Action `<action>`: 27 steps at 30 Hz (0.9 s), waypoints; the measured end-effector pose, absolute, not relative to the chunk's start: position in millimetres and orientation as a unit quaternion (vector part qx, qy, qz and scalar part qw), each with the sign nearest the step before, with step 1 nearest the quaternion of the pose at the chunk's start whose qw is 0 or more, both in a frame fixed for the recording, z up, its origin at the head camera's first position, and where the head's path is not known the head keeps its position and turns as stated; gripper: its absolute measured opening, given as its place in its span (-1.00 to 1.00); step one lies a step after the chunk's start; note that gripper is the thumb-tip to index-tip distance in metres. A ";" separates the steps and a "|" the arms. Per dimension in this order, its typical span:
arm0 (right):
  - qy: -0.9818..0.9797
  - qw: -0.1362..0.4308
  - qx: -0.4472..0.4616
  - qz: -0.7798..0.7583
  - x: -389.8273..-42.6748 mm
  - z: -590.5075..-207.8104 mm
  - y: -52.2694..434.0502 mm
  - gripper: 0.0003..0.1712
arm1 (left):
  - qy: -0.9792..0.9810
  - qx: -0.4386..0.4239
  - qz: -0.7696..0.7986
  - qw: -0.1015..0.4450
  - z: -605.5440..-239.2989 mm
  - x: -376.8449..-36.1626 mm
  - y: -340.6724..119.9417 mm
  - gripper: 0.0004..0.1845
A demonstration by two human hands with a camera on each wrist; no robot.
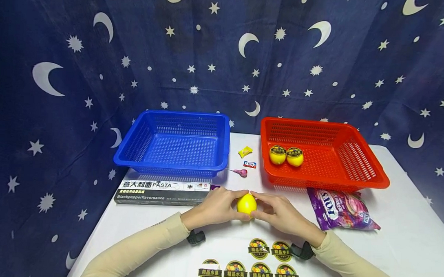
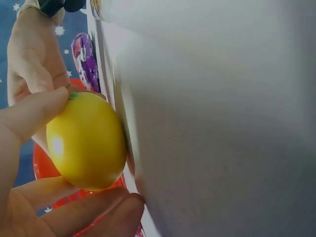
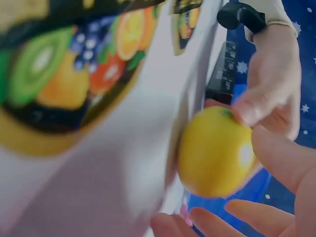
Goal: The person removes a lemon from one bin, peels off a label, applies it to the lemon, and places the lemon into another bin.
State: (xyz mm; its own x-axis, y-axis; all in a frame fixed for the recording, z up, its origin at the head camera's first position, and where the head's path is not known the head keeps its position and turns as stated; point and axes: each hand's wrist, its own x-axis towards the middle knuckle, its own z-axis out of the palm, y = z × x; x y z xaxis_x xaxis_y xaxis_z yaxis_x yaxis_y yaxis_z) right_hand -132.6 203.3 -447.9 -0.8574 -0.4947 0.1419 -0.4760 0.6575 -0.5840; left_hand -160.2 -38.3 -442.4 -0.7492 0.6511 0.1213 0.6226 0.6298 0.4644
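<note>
A plain yellow lemon [image 1: 246, 204] with a green stem tip stands close over the white table. My left hand [image 1: 219, 207] pinches it, thumb by the stem and fingers at the opposite end, as the left wrist view shows [image 2: 86, 143]. From the other side my right hand [image 1: 283, 213] reaches around the lemon, fingertips right at it. In the right wrist view, a gap shows between its loosely curved fingers [image 3: 256, 216] and the lemon. Nearer the front lies a sheet of round fruit stickers [image 1: 235, 272].
A blue basket [image 1: 133, 164] stands at the back left. In the red basket [image 1: 374, 182] at the back right are two stickered lemons [image 1: 277, 155]. Between them lie a lollipop [image 1: 243, 172] and wrapped candies [image 1: 245, 151]. A pasta box [image 1: 163, 197] lies left, a purple candy bag [image 1: 342, 211] right.
</note>
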 end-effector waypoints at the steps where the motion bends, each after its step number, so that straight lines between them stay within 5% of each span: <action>1: 0.913 0.013 -0.264 -0.310 -131.0 -445.8 206.2 -0.27 | 0.904 0.351 0.241 0.027 -441.7 -160.1 -37.6 -0.22; 11: 0.932 0.023 -0.287 -0.219 -87.4 -432.5 241.4 -0.41 | 0.933 0.303 0.179 -0.071 -432.9 -141.8 -37.8 0.07; 16: 0.946 0.025 -0.285 -0.150 -63.3 -439.3 244.0 -0.55 | 0.912 0.342 0.190 -0.126 -427.1 -121.1 -34.6 -0.33; 20: 0.951 -0.018 -0.288 -0.116 -54.2 -446.4 242.1 -0.59 | 0.894 0.426 0.127 -0.063 -427.4 -105.7 -25.6 -0.68; 24: 0.951 -0.038 -0.284 -0.111 -51.3 -448.9 241.2 -0.58 | 0.878 0.474 0.055 0.031 -433.0 -97.3 -16.1 -0.71; 27: 0.952 -0.043 -0.283 -0.112 -50.6 -448.9 241.5 -0.59 | 0.874 0.482 0.047 0.044 -438.9 -97.9 -10.0 -0.73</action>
State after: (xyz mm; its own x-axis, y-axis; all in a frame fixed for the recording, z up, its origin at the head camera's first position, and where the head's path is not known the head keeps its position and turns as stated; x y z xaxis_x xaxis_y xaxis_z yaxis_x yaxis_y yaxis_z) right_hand -50.6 241.5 -448.9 -0.8361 -0.5291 0.1448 -0.5482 0.8145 -0.1898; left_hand -97.9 -10.0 -438.9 -0.5315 0.8465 -0.0310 0.8382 0.5308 0.1252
